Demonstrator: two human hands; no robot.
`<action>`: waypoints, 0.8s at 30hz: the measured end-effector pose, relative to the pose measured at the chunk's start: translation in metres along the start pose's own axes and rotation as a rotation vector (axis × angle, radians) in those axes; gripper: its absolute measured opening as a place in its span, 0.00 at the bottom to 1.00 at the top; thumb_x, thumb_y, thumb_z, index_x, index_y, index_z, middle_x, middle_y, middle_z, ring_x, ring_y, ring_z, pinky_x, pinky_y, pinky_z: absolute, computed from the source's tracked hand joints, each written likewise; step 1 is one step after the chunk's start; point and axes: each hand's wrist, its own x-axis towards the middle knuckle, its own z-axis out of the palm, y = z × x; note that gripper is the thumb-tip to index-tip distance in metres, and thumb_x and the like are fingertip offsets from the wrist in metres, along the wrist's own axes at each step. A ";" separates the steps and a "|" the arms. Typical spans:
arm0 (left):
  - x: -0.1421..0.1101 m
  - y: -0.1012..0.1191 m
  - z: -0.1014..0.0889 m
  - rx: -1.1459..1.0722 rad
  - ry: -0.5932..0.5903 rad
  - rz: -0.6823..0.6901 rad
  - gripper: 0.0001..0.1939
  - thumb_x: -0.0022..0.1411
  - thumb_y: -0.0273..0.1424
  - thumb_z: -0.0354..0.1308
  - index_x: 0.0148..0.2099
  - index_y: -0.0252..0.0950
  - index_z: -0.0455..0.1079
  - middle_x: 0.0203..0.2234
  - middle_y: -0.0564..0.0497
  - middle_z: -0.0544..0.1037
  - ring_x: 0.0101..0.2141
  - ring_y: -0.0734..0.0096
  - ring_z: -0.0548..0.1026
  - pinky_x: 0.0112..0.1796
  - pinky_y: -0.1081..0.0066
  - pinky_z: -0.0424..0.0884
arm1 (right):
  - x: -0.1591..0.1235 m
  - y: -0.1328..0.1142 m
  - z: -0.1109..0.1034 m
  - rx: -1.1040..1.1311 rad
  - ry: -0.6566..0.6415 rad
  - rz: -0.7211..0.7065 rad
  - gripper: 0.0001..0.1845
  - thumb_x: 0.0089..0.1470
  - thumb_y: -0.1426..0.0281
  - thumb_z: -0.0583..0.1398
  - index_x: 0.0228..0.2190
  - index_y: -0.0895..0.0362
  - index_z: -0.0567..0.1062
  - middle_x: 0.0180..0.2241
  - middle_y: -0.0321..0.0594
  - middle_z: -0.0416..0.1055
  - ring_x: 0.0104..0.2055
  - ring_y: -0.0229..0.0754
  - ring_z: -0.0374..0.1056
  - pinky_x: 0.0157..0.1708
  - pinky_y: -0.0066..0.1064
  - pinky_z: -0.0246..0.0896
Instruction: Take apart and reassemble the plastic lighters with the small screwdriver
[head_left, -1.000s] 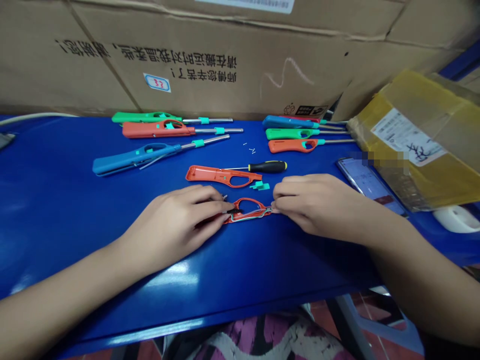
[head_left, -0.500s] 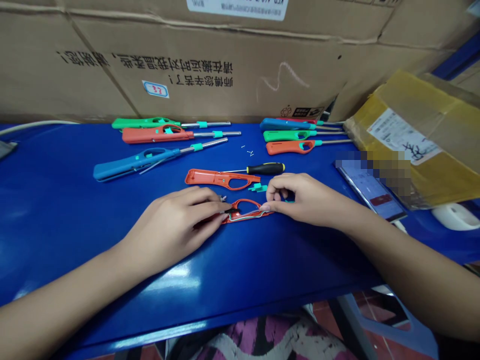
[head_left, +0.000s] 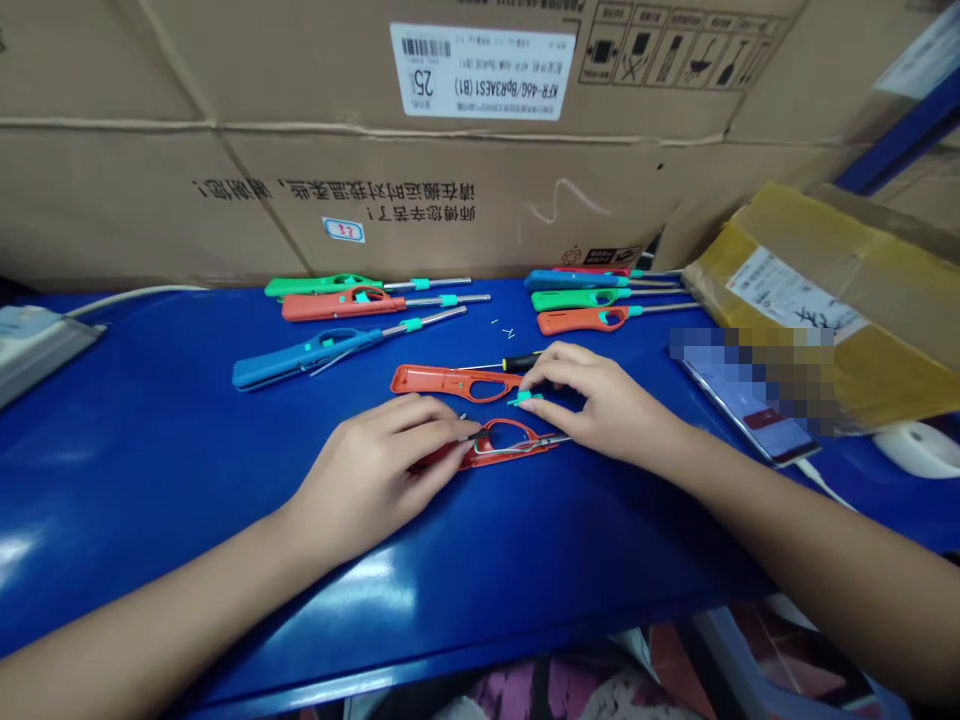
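An opened orange lighter half with wires inside lies on the blue table. My left hand presses down on its left end, fingers closed over it. My right hand has reached just beyond it and pinches a small teal plastic piece with its fingertips. The other orange shell half lies right behind, with a black-handled screwdriver partly hidden by my right hand.
Three long lighters lie at the back left, three more at the back right. Tiny screws sit between them. A phone, a yellow-taped parcel, a white object stand right. Cardboard boxes wall the back.
My right hand has left the lighter half's right end and moved back-left to the teal piece. My left hand has stayed on the lighter half. The camera has tilted upward.
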 end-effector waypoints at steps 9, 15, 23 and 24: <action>0.002 0.004 0.004 -0.123 0.081 -0.034 0.10 0.67 0.25 0.60 0.48 0.37 0.79 0.37 0.48 0.84 0.38 0.69 0.81 0.40 0.71 0.79 | 0.001 -0.019 0.001 0.379 -0.028 0.177 0.09 0.61 0.64 0.62 0.38 0.57 0.76 0.36 0.40 0.76 0.36 0.39 0.71 0.39 0.32 0.67; 0.002 0.007 0.003 -0.168 0.111 -0.052 0.09 0.66 0.25 0.61 0.47 0.37 0.79 0.37 0.49 0.85 0.38 0.69 0.82 0.40 0.70 0.80 | -0.001 -0.022 0.003 0.445 -0.162 0.151 0.09 0.62 0.66 0.60 0.41 0.57 0.78 0.39 0.40 0.78 0.39 0.39 0.72 0.41 0.32 0.69; 0.001 0.008 0.005 -0.179 0.134 -0.071 0.10 0.65 0.24 0.63 0.47 0.36 0.80 0.36 0.49 0.85 0.38 0.70 0.82 0.39 0.72 0.80 | -0.004 -0.024 0.007 0.438 -0.179 0.130 0.07 0.60 0.71 0.61 0.40 0.57 0.78 0.38 0.38 0.78 0.38 0.38 0.73 0.41 0.30 0.70; 0.001 0.008 0.006 -0.186 0.135 -0.073 0.10 0.65 0.23 0.63 0.47 0.36 0.80 0.36 0.49 0.85 0.38 0.70 0.82 0.39 0.73 0.80 | -0.004 -0.024 0.007 0.437 -0.170 0.132 0.06 0.60 0.71 0.61 0.39 0.57 0.78 0.37 0.38 0.78 0.38 0.37 0.73 0.41 0.30 0.70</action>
